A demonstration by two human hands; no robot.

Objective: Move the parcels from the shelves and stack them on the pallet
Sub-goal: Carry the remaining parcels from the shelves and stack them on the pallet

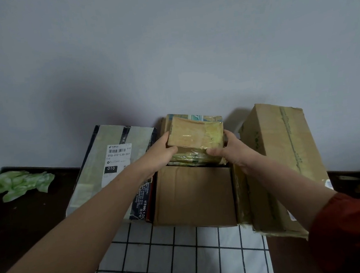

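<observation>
— Where's the parcel from your end?

— I see the small brown cardboard parcel (195, 138), glossy with clear tape, directly above the far edge of the plain brown cardboard carton (194, 197) in the middle. It's over a taped yellow-green parcel (195, 158) sitting on that carton; I can't tell whether the two touch.

— And the hands?

— Both are on it. The left hand (161, 153) clasps its left end, thumb across the near face, fingers (166, 137) curled round the far left edge. The right hand (233, 151) mirrors that on the right end, thumb along the lower near edge, the other fingers mostly hidden behind the parcel. So the parcel is pinched between the two palms, fingers bent round it, nothing else held.

— Around the carton?

— Left of it, touching, a dark carton with a white shipping label (112, 164). Right of it, close alongside, a tall brown carton (283, 162). Farther left, crumpled green plastic (22, 184). In front of it, a white cloth with a black grid (176, 258). Behind it, a grey wall (166, 39).
</observation>
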